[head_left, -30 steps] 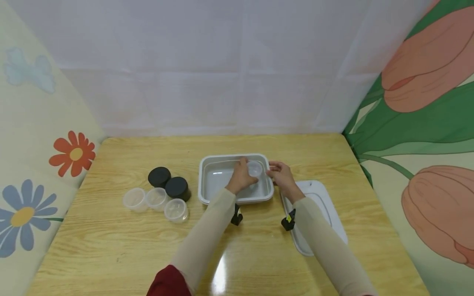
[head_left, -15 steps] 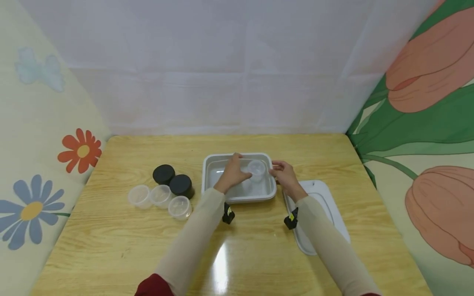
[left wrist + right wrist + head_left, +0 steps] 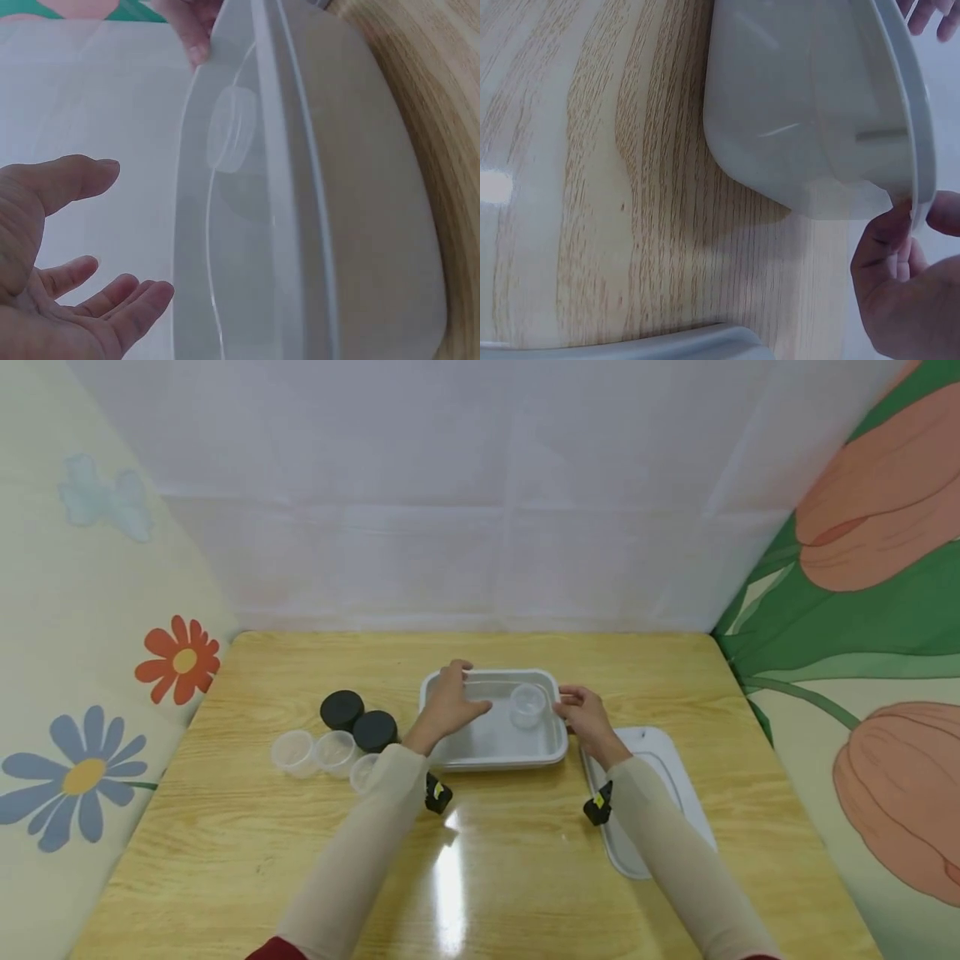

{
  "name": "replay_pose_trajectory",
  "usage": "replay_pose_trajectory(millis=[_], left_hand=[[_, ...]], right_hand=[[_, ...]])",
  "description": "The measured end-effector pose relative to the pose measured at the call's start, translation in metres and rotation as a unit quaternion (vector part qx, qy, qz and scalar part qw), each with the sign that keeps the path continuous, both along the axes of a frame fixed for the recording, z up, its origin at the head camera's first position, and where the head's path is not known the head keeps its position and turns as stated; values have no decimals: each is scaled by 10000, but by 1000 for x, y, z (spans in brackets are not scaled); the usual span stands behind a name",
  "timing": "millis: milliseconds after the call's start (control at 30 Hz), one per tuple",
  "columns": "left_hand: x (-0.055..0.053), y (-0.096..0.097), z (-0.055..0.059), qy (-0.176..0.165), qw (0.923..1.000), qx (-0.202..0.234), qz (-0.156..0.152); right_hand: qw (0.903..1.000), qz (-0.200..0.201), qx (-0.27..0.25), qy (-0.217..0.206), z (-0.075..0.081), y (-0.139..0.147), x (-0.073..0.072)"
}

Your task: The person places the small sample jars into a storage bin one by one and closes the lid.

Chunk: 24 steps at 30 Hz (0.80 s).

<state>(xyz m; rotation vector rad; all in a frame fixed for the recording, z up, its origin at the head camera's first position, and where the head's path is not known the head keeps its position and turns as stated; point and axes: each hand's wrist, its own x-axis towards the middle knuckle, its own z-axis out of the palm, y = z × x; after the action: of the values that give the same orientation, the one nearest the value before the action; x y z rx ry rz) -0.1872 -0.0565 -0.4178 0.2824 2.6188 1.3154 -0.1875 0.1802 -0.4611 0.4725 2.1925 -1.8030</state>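
Note:
A small clear plastic cup (image 3: 528,704) stands inside the right end of a light grey rectangular plastic container (image 3: 480,766); it shows also in the left wrist view as a pale cup (image 3: 232,129). My left hand (image 3: 447,703) hovers over the container's left part, thumb and fingers spread apart and holding nothing. The right hand (image 3: 587,716) pinches the container's right rim between thumb and fingers, plain in the right wrist view, where the hand (image 3: 911,277) is at the rim (image 3: 922,142).
Left of the container stand several clear cups, such as the leftmost cup (image 3: 293,753), one partly hidden by the left sleeve. Two black round-topped jars (image 3: 342,709) stand behind them. A light grey lid (image 3: 663,760) lies under the right forearm. A white cloth (image 3: 480,527) hangs behind the table.
My left hand has let go of the clear cup in the container and moved off it to the left. The right hand stays on the rim. The head view has shifted slightly.

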Motion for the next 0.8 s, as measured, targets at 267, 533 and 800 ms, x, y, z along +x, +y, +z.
replay_pose_trajectory(millis=[267,533,800], left_hand=[[7,-25,7,-28,9998,143,158],[14,-50,4,-17,9987,262,429],[25,-79,6,42,9958,259,873]], right_hand=[[10000,30,56,-28,-2,1,0],[10000,38,75,-48,-1,0,0],[9998,118,112,-138,1,2,1]])
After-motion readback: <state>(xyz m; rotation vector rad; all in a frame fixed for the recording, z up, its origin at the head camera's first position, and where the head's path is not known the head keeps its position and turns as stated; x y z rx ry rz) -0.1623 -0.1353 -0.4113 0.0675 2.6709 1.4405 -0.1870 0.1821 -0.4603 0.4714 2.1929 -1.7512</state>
